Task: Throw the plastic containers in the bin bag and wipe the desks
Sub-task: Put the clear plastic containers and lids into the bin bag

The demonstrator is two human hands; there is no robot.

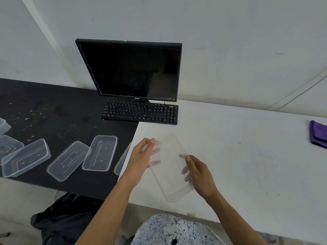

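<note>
I hold a clear rectangular plastic container [170,167] above the white desk [247,156], near its left edge. My left hand [141,158] grips its left side, thumb on top and fingers showing through the plastic underneath. My right hand [200,175] grips its right side the same way. Several more clear containers [100,152] lie on the black desk [62,106] to the left, one [122,161] partly hidden behind my left wrist. A black bin bag [65,220] sits on the floor below the black desk. A purple cloth [318,134] lies at the white desk's right edge.
A black monitor [131,69] and black keyboard [141,112] stand at the back where the two desks meet, against a white wall. White crumbs speckle the black desk. My patterned clothing [175,230] shows at the bottom.
</note>
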